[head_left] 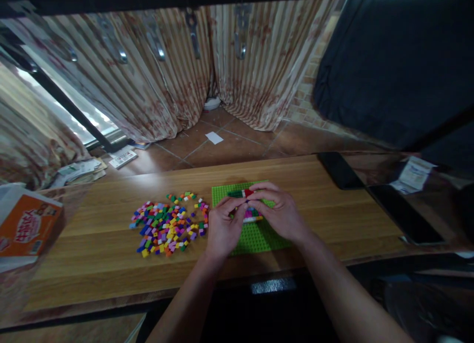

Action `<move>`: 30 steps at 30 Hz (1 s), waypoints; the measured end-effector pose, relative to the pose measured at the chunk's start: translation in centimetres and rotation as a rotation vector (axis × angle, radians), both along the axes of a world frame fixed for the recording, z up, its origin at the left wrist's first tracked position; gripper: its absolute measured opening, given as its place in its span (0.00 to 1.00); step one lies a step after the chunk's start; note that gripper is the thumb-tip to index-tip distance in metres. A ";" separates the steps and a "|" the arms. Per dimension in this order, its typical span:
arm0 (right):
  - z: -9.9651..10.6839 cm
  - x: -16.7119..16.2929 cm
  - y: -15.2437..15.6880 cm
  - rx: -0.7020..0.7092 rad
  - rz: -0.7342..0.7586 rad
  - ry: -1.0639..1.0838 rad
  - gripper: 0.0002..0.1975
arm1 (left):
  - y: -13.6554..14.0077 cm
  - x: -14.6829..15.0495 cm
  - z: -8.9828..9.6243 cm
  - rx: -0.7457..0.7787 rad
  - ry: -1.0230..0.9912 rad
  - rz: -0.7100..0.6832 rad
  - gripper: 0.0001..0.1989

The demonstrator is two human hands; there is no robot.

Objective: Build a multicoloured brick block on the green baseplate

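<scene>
A green studded baseplate (255, 243) lies on the wooden table, with toy bricks (253, 218) in pink, white, yellow and other colours on its middle. Near its far edge are dark green, white and red bricks (237, 193). Over the plate, my left hand (224, 227) has its thumb and index finger pinched. My right hand (279, 212) meets it from the other side, its fingers closed tip to tip with the left. Whatever sits between the fingertips is too small and covered to make out.
A loose pile of colourful bricks (163, 227) spreads left of the plate. A black phone (338, 170) and a larger dark flat device (405, 214) lie at the right, near a crumpled packet (414, 174). An orange and white box (27, 227) stands at far left.
</scene>
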State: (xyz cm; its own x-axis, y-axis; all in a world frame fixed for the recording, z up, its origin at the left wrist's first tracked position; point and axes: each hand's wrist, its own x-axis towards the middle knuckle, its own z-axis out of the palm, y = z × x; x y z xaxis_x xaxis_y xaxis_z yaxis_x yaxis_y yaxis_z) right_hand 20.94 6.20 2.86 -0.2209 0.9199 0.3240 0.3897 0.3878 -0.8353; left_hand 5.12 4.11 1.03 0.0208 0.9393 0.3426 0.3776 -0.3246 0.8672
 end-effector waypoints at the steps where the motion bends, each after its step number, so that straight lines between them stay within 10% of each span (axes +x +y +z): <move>1: 0.0 -0.1 0.0 0.008 0.001 -0.011 0.06 | 0.0 0.0 -0.1 -0.001 0.015 0.004 0.08; 19: -1.4 -0.5 0.5 0.242 -0.039 -0.350 0.08 | -0.7 -0.2 0.5 -0.111 0.338 0.004 0.12; 30: -2.0 0.3 0.9 -0.002 -0.206 -0.080 0.08 | -0.8 -0.2 0.9 -0.117 0.472 -0.012 0.13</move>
State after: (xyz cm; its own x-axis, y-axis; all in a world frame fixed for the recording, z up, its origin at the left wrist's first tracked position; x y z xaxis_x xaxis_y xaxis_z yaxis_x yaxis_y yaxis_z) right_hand 21.20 7.15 0.86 -0.0536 0.9489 0.3109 0.5259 0.2915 -0.7990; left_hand 4.94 3.33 1.90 0.1591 0.9698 0.1849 0.7356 -0.2414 0.6330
